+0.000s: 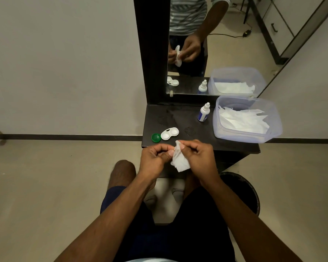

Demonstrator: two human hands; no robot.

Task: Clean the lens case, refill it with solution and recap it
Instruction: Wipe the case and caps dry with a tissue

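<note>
The white lens case lies on the black shelf, both wells uncapped. A green cap rests touching its left end. The small white solution bottle with a blue label stands upright at the back, cap on. Just in front of the shelf's near edge, my left hand and my right hand pinch a crumpled white tissue between them. Fingers of both hands are closed on it. Whether anything is wrapped inside the tissue is hidden.
A clear plastic tub of white tissues fills the shelf's right side. A mirror in a black frame rises behind the shelf. A dark round bin stands on the floor at the right, and my knees are below the hands.
</note>
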